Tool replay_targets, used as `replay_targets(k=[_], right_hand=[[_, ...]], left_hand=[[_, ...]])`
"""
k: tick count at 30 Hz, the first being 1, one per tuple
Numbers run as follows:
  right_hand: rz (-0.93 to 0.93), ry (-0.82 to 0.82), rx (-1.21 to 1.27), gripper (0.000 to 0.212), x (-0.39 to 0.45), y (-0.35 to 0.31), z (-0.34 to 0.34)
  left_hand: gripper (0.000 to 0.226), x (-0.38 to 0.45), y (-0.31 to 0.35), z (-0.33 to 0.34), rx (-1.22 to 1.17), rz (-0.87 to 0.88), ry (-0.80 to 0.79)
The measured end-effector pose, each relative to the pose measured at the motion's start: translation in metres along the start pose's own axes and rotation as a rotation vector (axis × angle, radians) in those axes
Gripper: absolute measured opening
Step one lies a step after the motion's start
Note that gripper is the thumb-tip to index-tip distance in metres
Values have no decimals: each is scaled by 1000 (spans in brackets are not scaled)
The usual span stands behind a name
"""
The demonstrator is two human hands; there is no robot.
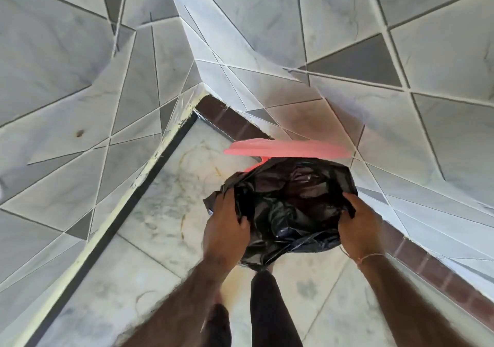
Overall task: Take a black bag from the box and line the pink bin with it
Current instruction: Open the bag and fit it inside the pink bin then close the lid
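Black bag [288,205]: thin glossy plastic, crumpled into shiny folds, its mouth spread open over the pink bin in the tiled corner
Pink bin [287,149]: smooth matte plastic; only the raised flat lid and a sliver of rim show above the bag
Left hand [227,226]: fingers curled shut on the bag's left edge
Right hand [359,226]: fingers clenched on the bag's right edge; thin thread around the wrist
Walls [441,53]: pale marbled tiles cut into triangles with grey insets
Floor [171,199]: glossy veined marble, dark border strip
Writing: none legible
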State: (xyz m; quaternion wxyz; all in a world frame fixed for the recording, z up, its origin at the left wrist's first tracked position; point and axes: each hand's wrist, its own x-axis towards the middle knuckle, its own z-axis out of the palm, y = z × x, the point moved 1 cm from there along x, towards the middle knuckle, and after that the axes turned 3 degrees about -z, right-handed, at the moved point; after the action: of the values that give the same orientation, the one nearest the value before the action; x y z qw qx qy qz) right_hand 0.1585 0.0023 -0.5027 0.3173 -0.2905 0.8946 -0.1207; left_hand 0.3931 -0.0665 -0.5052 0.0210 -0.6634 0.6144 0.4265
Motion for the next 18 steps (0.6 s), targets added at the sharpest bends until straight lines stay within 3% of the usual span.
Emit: replay_targets(k=[4,7,9,11,15,18], right_hand=[[-225,-105,-172,49,-7,-2,20],[-103,63,-146,50,8,6,5],[-132,34,-185,53,8,5,2],[-220,-45,-215,56,2,1,2],[-143,76,-103,59,5,2,-13],[-163,51,-80,62,-1,0,-12]], left_hand=[[82,-24,19,48,61,211,-246],[81,-36,31,74,-34,230,-288],[79,-46,41,84,-87,271,-340],[80,-43,46,81,-204,206,-300],[84,-20,47,53,-445,134,-174],[83,0,18,30,-422,78,-79]])
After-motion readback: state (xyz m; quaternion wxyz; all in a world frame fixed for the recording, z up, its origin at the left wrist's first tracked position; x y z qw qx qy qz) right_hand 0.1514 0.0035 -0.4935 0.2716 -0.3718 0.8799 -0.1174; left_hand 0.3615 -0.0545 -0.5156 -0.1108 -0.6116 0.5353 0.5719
